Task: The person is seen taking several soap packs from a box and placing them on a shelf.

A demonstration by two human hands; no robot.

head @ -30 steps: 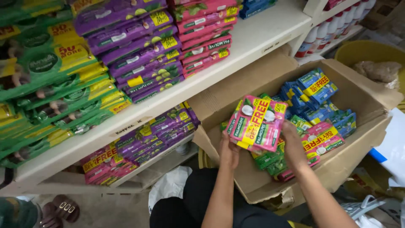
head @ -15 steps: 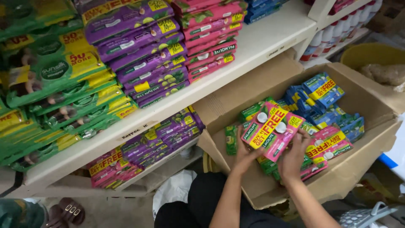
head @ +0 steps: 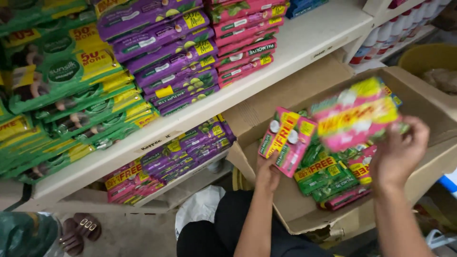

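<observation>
Both hands are busy over the open cardboard box (head: 285, 209) at the lower right of the frame. Low in the centre, the left hand (head: 268, 172) is closed on the lower edge of a pink sachet pack (head: 285, 141), holding it tilted just above the box's left wall. Further right, the right hand (head: 397, 153) grips a second pink and green sachet pack (head: 357, 116) — blurred — lifted above the box, nearly level with the shelf edge.

Between the two hands, inside the box, lie green packs (head: 323, 173) and more pink ones, stacked against each other and filling the middle of it. The box's near wall is bent and torn at its lower edge, its flaps are folded outward, and its far flap leans close under the white shelf (head: 304, 40), leaving only a narrow gap there.

That shelf runs diagonally from lower left to upper right. On it stand rows of purple packs (head: 166, 57), red packs (head: 243, 43) and, at the upper left, green packs with yellow corners (head: 62, 81), all reaching nearly to the front edge. On the lower shelf beneath, more purple and pink packs (head: 162, 164) lie. On the floor at lower left sits a pair of brown sandals (head: 78, 228), with open floor beside them.
</observation>
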